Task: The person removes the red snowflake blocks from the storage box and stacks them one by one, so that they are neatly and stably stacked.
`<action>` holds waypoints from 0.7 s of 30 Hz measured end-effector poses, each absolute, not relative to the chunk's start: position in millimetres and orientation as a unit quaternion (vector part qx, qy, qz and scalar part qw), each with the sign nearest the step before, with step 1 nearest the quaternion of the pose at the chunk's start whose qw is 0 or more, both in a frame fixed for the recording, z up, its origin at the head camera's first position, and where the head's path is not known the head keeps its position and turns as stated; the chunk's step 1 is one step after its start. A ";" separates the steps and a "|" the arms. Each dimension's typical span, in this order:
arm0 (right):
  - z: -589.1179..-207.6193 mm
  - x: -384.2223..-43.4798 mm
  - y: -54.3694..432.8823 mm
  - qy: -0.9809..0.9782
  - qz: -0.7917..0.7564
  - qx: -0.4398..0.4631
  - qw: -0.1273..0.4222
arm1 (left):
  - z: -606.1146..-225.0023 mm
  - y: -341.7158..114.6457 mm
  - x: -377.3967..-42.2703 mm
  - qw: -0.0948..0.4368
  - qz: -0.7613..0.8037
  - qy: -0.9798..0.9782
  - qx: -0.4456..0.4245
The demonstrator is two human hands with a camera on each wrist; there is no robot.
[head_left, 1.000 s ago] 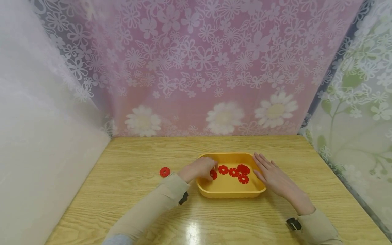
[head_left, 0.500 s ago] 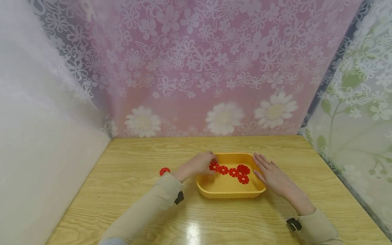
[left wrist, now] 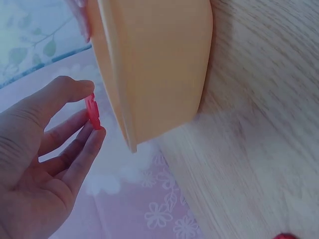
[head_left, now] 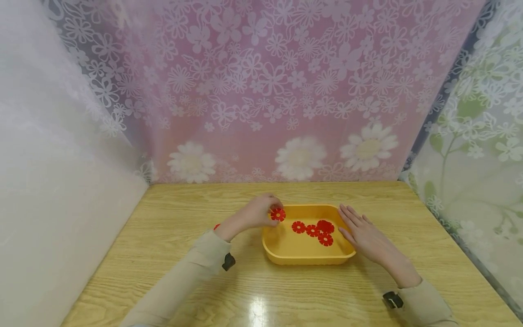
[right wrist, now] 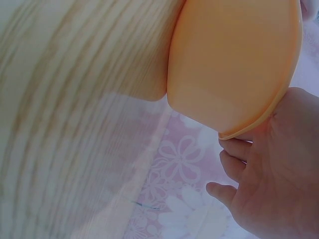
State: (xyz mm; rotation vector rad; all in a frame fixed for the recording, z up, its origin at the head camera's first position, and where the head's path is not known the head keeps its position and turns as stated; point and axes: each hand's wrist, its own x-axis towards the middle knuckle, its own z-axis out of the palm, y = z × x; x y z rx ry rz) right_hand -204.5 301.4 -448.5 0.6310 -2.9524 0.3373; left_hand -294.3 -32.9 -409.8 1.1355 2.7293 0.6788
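In the head view my left hand (head_left: 255,212) is at the left end of a yellow plastic tray (head_left: 308,260), just above its rim. It pinches a red notched disc (head_left: 278,215), flower-shaped with a hole in the middle. The left wrist view shows that red disc (left wrist: 92,112) edge-on between thumb and fingertips, apart from the tray wall (left wrist: 164,69). Inside the tray lie several more red notched discs (head_left: 298,227), bunched toward the right. My right hand (head_left: 369,238) rests on the tray's right rim with fingers straight; the right wrist view shows it against the rim (right wrist: 259,122).
Left of the tray another red disc (head_left: 217,226) lies on the wooden table (head_left: 180,204), mostly hidden behind the left wrist. A pink flowered curtain (head_left: 245,91) hangs behind the table. A pale wall stands at left, and a flowered one at right.
My left hand has lifted a red disc from the tray's left part and moved it up and left to the rim. The right hand and the tray have stayed still.
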 end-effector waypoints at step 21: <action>-452.9 -205.3 301.7 -0.963 0.117 0.227 0.086 | -402.0 -94.0 -287.8 0.019 0.275 0.901 0.334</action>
